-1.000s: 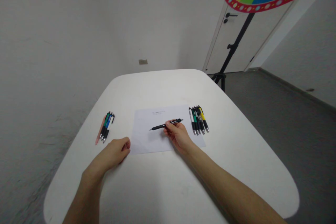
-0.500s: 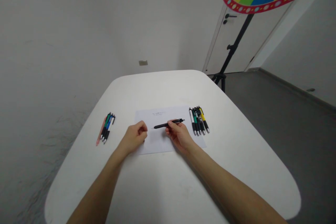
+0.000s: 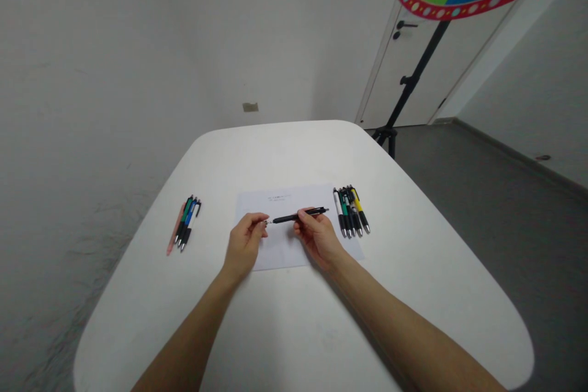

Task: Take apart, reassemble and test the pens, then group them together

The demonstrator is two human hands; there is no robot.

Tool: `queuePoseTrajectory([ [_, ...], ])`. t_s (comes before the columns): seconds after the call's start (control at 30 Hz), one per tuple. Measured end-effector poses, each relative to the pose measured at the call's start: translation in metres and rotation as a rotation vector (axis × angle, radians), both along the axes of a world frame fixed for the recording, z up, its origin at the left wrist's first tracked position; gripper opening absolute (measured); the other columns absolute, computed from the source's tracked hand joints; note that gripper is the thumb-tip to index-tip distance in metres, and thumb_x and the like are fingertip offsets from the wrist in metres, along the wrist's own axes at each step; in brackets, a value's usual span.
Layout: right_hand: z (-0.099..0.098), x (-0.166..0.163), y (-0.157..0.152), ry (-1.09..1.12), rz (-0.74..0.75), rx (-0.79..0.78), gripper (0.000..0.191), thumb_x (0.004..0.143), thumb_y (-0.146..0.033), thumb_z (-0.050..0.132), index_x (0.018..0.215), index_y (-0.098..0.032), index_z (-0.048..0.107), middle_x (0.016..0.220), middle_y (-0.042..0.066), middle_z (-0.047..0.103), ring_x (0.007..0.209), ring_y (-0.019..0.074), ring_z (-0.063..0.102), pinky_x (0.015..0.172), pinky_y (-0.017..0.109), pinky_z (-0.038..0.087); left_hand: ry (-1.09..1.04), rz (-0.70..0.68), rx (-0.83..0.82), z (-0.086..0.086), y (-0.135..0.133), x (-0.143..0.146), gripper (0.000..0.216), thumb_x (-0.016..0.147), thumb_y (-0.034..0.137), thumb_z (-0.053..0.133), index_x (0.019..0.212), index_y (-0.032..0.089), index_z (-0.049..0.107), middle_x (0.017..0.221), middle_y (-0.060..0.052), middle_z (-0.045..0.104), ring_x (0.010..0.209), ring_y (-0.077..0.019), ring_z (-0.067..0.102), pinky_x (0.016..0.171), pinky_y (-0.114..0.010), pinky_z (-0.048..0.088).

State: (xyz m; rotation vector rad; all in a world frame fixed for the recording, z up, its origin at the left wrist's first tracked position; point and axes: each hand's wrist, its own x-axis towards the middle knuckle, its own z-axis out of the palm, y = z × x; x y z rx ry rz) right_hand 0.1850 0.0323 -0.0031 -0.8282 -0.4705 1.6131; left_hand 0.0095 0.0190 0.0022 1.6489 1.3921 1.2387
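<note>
Between my two hands, a black pen (image 3: 298, 216) lies level above the paper (image 3: 285, 239). My right hand (image 3: 316, 239) holds its body, and my left hand (image 3: 245, 242) pinches its tip.

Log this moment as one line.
right hand: grips black pen | left hand: pinches its tip | below: paper sheet on white table

**On the white surface (image 3: 413, 294)**

Rounded at the corners, plain white. At the middle, a sheet of paper (image 3: 303, 196) lying flat, faint print near its far edge. Just beside its right edge, a row of pens (image 3: 351, 211), side by side, tips nearward. Well apart on the left, a smaller cluster of pens (image 3: 186, 229), roughly parallel.
</note>
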Motion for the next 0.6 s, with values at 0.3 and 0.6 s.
queuePoseTrajectory([
  [0.3, 0.0043, -0.0013, -0.0014, -0.011, -0.012, -0.001, 0.045, 0.048, -0.039, 0.094, 0.072, -0.016, 0.062, 0.061, -0.004, 0.059, 0.055, 0.0081, 0.056, 0.050, 0.020, 0.046, -0.125, 0.035, -0.024, -0.0026, 0.0008, -0.0009, 0.018, 0.083, 0.035, 0.058, 0.087, 0.018, 0.060, 0.077, -0.001, 0.066, 0.066, -0.0132, 0.063, 0.065, -0.027, 0.053],
  [0.6, 0.0043, -0.0041, -0.0037, -0.087, 0.007, 0.053, 0.043, 0.052, -0.039, 0.091, 0.073, -0.016, 0.062, 0.063, -0.003, 0.061, 0.055, 0.0103, 0.056, 0.053, 0.024, 0.046, -0.081, 0.024, -0.025, -0.0042, -0.0016, 0.0031, 0.018, 0.082, 0.034, 0.060, 0.085, 0.017, 0.065, 0.075, -0.002, 0.069, 0.068, -0.0154, 0.066, 0.067, -0.028, 0.054],
])
